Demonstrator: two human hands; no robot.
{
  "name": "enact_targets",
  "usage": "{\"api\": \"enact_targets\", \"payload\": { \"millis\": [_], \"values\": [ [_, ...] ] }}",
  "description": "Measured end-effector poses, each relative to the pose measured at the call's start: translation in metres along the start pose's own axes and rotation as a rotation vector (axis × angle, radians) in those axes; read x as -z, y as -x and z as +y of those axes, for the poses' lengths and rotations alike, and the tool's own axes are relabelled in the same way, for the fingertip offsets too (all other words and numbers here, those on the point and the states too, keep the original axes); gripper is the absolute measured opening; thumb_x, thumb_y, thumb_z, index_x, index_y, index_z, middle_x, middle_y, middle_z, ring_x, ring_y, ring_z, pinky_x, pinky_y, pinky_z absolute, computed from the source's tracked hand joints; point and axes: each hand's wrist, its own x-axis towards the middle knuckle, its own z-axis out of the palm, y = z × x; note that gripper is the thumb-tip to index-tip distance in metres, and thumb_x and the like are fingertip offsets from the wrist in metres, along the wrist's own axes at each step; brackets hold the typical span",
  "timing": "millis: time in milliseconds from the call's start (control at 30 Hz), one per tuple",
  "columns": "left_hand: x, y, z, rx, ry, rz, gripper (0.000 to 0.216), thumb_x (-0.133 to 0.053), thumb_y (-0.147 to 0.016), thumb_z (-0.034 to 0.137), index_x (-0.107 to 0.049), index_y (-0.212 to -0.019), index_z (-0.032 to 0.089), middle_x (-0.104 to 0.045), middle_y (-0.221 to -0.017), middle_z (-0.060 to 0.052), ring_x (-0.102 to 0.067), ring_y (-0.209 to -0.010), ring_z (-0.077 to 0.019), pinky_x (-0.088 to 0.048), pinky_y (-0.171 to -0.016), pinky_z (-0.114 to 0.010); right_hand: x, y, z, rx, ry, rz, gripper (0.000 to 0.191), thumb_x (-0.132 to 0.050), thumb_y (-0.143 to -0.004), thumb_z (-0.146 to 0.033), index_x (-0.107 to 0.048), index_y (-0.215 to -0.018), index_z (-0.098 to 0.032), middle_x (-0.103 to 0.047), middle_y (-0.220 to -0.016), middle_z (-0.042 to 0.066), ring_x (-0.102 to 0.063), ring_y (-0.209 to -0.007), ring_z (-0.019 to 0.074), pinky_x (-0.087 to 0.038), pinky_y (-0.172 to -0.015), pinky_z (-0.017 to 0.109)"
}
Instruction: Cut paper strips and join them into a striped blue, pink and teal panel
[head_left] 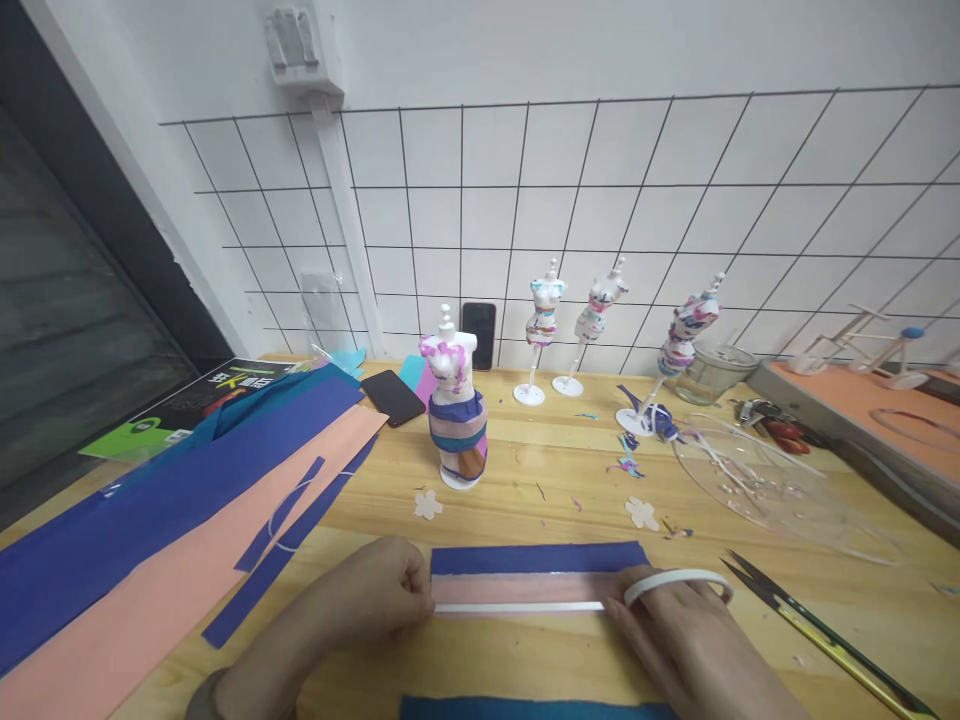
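A rectangle of blue and pink fabric (525, 585) lies flat in front of me, with a narrow white tape (517, 607) stretched along its near edge. At the left corner, the fingers of my left hand (390, 590) are pinched on the tape's end. My right hand (675, 630) is closed over the right end, its fingertips pressing tape and fabric. The tape's roll (679, 576) loops around the back of that hand's fingers. Behind the fabric stands a small mannequin (454, 400) wrapped in blue, pink and teal strips.
Long blue and pink fabric pieces (187, 560) cover the left side. Open scissors (817, 630) lie at right. Several paint-marked mannequins (546, 310), a glass (712, 375) and a clear plastic sheet (757, 480) are farther back. Teal fabric (532, 709) lies at the front edge.
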Motion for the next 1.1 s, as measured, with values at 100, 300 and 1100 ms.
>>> {"api": "enact_targets", "payload": {
  "millis": [100,300,1100],
  "values": [
    [0.001,0.001,0.003,-0.002,-0.024,0.001,0.011,-0.046,-0.058,0.024,-0.050,-0.049,0.018,-0.048,-0.048,0.004,-0.047,-0.050,-0.0113,-0.032,-0.043,-0.020,-0.001,0.000,0.000,-0.004,-0.001,-0.009,0.030,-0.037,-0.096,-0.038,-0.053,-0.075,-0.022,-0.062,-0.073,0.003,-0.059,-0.071,0.0234,-0.038,-0.070,0.038],
    [0.002,0.004,0.006,0.012,-0.048,-0.006,0.011,-0.047,-0.059,0.026,-0.049,-0.051,0.018,-0.050,-0.050,0.004,-0.048,-0.050,-0.0122,-0.033,-0.043,-0.020,0.002,0.002,-0.002,-0.018,-0.008,-0.025,0.027,-0.039,-0.095,-0.038,-0.055,-0.077,-0.023,-0.062,-0.075,0.003,-0.057,-0.070,0.0218,-0.040,-0.068,0.036],
    [0.000,0.005,0.013,0.011,-0.174,0.067,0.010,-0.045,-0.057,0.021,-0.043,-0.048,0.019,-0.043,-0.052,0.004,-0.041,-0.054,-0.0117,-0.024,-0.045,-0.022,0.003,0.000,-0.005,0.024,0.022,0.002,0.027,-0.041,-0.094,-0.035,-0.052,-0.072,-0.023,-0.061,-0.071,0.003,-0.058,-0.067,0.0217,-0.042,-0.064,0.034]
  ]
}}
